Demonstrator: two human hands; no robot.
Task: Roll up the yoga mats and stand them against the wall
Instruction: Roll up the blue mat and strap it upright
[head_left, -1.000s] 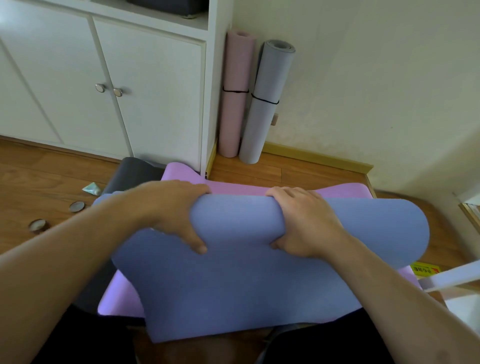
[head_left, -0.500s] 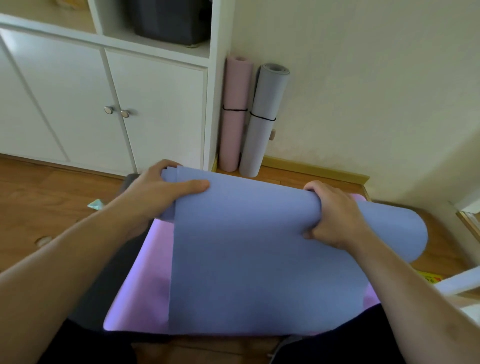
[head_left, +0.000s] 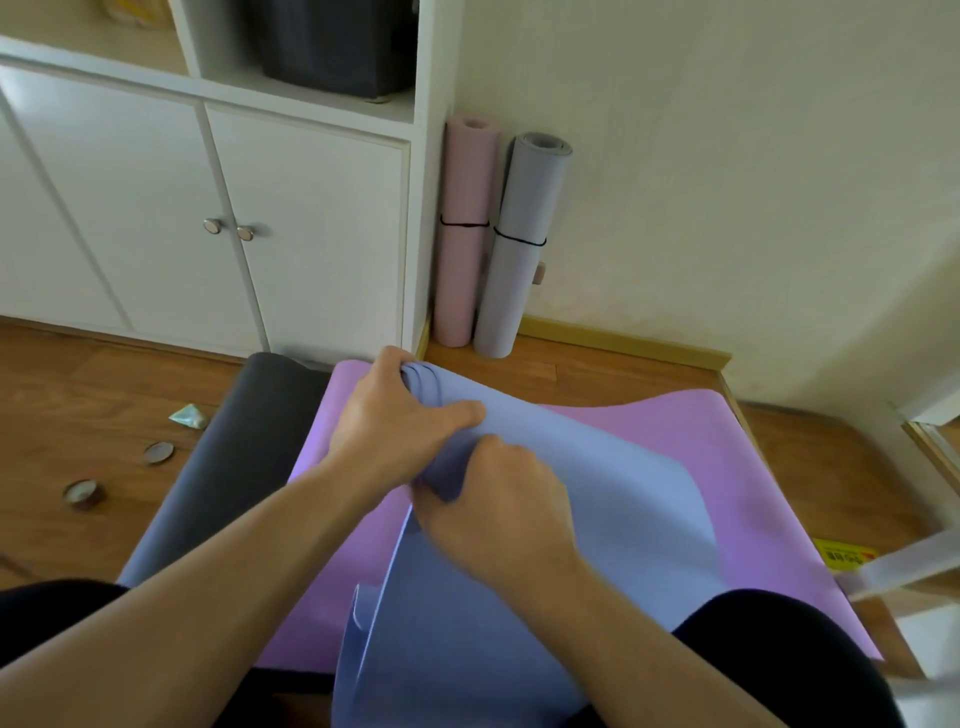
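Wooden floor carries a purple mat; on it, my left hand and right hand both clasp the blue mat (rolled end showing, rest loose).

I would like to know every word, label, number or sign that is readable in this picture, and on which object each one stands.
No text can be read here.
Yellow packet on the floor at the right, beside the pink-purple mat: dark printing on it, too blurred to read.
Blue mat, and the rolled pink mat and rolled grey mat standing at the wall: no printing visible.
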